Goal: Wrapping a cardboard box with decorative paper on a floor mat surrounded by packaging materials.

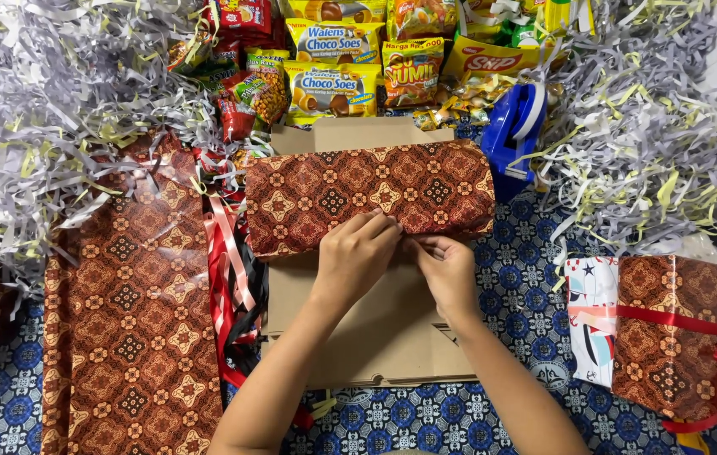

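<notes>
A brown cardboard box (375,329) lies flat in the middle, partly covered by a sheet of red-brown patterned wrapping paper (358,190) folded over its far half. My left hand (357,253) presses on the paper's near edge with curled fingers. My right hand (445,268) pinches that same edge just to the right, fingertips touching the left hand's. Whether a bit of tape sits between the fingers is unclear.
A blue tape dispenser (514,126) stands at the back right. Snack packets (333,63) are piled at the back, shredded paper (47,93) on both sides. More patterned paper (131,320) and red ribbons (232,278) lie left. A wrapped, ribboned box (679,337) sits right.
</notes>
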